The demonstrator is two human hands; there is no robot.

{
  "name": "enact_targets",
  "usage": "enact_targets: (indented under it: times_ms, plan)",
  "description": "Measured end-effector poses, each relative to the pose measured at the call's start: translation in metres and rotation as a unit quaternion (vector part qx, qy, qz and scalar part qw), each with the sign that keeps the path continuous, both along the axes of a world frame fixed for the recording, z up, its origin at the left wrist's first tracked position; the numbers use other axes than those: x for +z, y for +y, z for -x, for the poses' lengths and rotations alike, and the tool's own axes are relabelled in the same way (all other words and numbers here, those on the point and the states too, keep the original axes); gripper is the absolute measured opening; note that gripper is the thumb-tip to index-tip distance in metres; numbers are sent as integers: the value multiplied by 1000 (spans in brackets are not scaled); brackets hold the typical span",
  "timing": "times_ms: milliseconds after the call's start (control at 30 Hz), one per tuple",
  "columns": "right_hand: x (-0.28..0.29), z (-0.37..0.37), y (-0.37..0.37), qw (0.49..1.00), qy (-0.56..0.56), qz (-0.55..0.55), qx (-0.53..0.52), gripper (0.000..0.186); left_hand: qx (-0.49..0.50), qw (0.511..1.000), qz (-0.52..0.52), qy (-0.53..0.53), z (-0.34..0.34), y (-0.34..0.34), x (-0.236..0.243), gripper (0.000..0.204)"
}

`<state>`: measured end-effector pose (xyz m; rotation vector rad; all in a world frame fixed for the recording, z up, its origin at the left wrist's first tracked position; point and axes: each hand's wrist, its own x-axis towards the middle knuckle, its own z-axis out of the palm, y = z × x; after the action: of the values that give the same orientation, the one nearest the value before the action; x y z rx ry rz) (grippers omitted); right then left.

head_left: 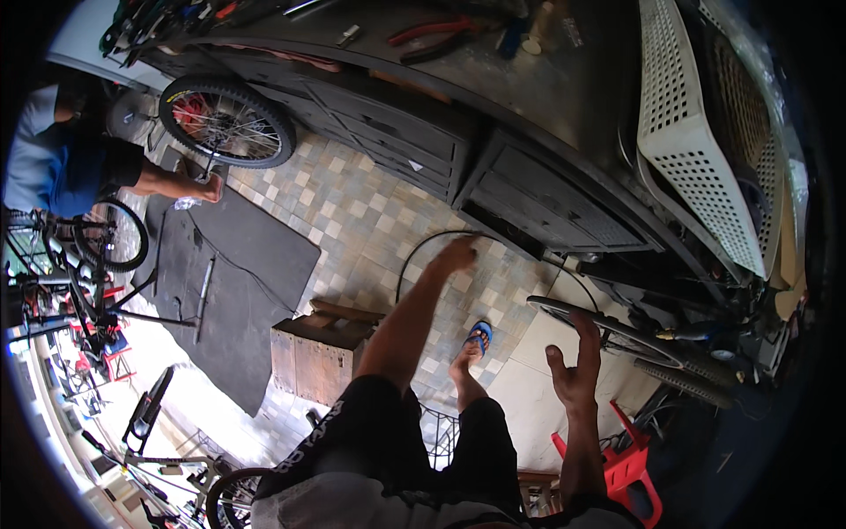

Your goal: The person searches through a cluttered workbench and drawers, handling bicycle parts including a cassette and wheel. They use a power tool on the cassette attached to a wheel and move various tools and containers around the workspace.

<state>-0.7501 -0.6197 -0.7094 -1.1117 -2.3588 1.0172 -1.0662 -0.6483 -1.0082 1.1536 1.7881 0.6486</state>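
The left hand reaches down and forward over the tiled floor, its fingers overlapping a thin black loop in this view; whether its grip closes on the loop or merely passes above it, I cannot tell. The right hand has an open grip, thumb and fingers spread apart, near a bicycle tyre that lies to the right of the loop, below the dark cabinets. Above these, the worktop carries red-handled pliers, with a white perforated basket at its right. A wooden box stands left of the person's blue sandal, beside a dark mat, and a red plastic stool is at lower right. Another person's leg shows at far left, near an upright wheel.
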Motion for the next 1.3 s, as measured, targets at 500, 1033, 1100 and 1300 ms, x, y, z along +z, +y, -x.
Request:
enact_targets:
  times_ms: [500, 1033, 1100, 1300]
  plan:
    - [82, 333, 141, 818, -36, -572, -50, 56, 579, 687, -31, -438, 181, 11, 9, 69]
    - [67, 328, 175, 664, -86, -741, 51, 52, 561, 556, -65, -610, 243, 28, -82, 95]
    - [70, 321, 178, 672, -91, -733, 51, 51, 562, 555, -72, -609, 232, 2, -87, 96]
    - [67, 318, 177, 705, -97, -702, 37, 50, 601, 523, -79, -599, 195, -97, -76, 96]
